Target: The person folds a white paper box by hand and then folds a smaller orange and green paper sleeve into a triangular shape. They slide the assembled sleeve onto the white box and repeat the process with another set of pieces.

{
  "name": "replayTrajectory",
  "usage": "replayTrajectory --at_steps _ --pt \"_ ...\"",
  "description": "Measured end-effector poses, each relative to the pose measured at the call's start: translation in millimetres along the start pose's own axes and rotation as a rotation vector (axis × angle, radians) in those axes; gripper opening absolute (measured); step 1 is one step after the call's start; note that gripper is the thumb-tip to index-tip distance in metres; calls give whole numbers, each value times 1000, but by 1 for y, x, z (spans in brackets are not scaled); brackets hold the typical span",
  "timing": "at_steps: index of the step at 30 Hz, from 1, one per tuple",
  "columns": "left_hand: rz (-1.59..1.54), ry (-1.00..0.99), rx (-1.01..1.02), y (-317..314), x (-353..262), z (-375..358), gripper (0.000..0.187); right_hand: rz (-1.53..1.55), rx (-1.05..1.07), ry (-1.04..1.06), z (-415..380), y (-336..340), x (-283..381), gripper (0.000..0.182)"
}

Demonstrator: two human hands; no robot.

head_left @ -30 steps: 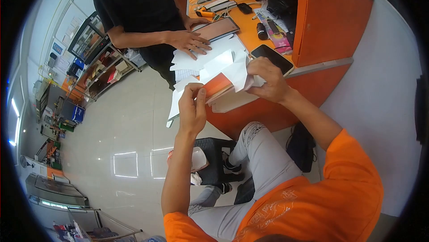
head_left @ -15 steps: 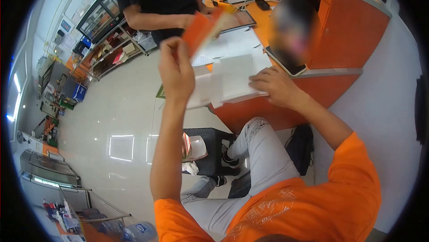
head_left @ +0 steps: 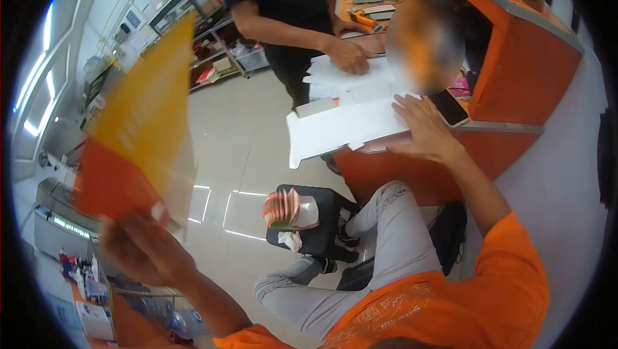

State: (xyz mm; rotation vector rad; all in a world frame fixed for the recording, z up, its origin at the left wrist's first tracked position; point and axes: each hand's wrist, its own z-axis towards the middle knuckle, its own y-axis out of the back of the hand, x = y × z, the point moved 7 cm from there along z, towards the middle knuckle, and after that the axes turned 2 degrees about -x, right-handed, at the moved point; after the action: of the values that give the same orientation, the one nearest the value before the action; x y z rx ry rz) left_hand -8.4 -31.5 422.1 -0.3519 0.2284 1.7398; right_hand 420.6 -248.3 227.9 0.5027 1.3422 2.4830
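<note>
My left hand [head_left: 145, 246] is raised at the left, closed on the lower edge of an orange-and-yellow printed card sheet [head_left: 145, 104]. The sheet is smeared by motion, and its print is unreadable. My right hand [head_left: 425, 129] lies with fingers spread on the right end of a white flat cardboard blank [head_left: 351, 127] at the counter's edge. Part of the blank juts out past the edge. Beyond it, more white sheets [head_left: 344, 82] lie on the counter, and another person's hand [head_left: 349, 55] rests on them.
A phone [head_left: 449, 107] lies right of my right hand on the orange counter [head_left: 444, 175]. On a black stool [head_left: 315, 236] are a white tray [head_left: 309, 212], striped orange-and-white folded card [head_left: 281, 207] and crumpled tissue [head_left: 291, 240]. A person in black [head_left: 277, 1] stands across.
My left hand has swung left and down with the card sheet, away from the counter. My right hand remains on the white cardboard. The other person's hand is now on the white sheets.
</note>
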Motion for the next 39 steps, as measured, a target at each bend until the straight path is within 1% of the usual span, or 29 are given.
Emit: replayTrajectory --at_steps 1,3,4,5,7,9,10,11,12,13,14,15,16,17,18,19,20,21,23,24,25,27,28,30,31,33,34,36,39 --pt "-155 83 49 16 10 -23 24 10 0 19 -3 2 16 75" --pt "-419 77 340 23 1 -66 19 226 -290 49 -17 31 51 67" --pt "-420 220 405 27 4 -90 18 269 -370 93 -26 40 74 57" --pt "-415 370 455 30 6 -115 17 286 -348 128 -35 33 95 57" --pt "-434 705 545 35 10 -165 15 1004 -229 51 -52 13 122 47" --pt "-430 997 521 39 11 -209 10 1430 -116 -163 -60 0 172 39" --pt "-404 1056 489 43 10 -223 10 1397 -77 -112 -62 0 191 34" --pt "-395 1092 524 42 7 -235 10 1394 -12 -127 -65 -6 196 34" --pt "-389 1129 568 44 5 -247 12 1310 120 -57 -70 -13 208 31" --pt "-376 1168 548 49 6 -256 12 1223 237 29 -73 -20 219 29" --pt "-381 1163 557 50 6 -260 13 1168 280 84 -71 -21 225 20" --pt "-386 1157 571 54 4 -266 14 1166 313 80 -76 -22 229 20" --pt "-404 1179 610 57 7 -275 15 1245 340 48 -76 -25 230 18" --pt "-399 1200 596 63 8 -277 15 1325 369 5 -78 -27 231 16" --pt "-335 1212 668 63 7 -281 13 1348 476 33 -83 -27 231 14" --pt "-273 1208 743 61 10 -281 12 1349 488 32 -83 -29 229 14" --pt "-252 1173 731 59 11 -276 13 1303 486 48 -86 -29 227 13" --pt "-248 1181 735 59 12 -274 13 1257 479 66 -88 -29 227 12" --pt "-291 994 947 47 1 -266 15 1244 481 48 -90 -27 228 12" --pt "-272 1017 1062 42 -6 -261 16 1229 482 28 -93 -26 228 12" --pt "-276 1020 1067 38 -5 -259 16 1226 482 21 -95 -26 227 12" --pt "-327 963 1167 30 -9 -260 18 1218 560 -109 -100 -34 223 13" --pt "-331 962 1174 27 -10 -260 18 1217 556 -116 -99 -33 221 13" --pt "-266 946 1215 22 -13 -263 19 1241 639 -11 -102 -30 226 7" --pt "-269 953 1223 20 -15 -266 19 1241 642 -22 -103 -31 224 7" --pt "-273 1021 1205 20 -13 -274 20 1243 602 58 -101 -28 224 9" --pt "-274 1026 1209 19 -13 -275 20 1244 606 52 -101 -30 223 9" --pt "-304 1060 1201 19 -15 -275 20 1213 545 91 -101 -30 224 12" --pt "-359 1078 1221 18 -15 -277 18 1234 516 123 -100 -33 222 10"
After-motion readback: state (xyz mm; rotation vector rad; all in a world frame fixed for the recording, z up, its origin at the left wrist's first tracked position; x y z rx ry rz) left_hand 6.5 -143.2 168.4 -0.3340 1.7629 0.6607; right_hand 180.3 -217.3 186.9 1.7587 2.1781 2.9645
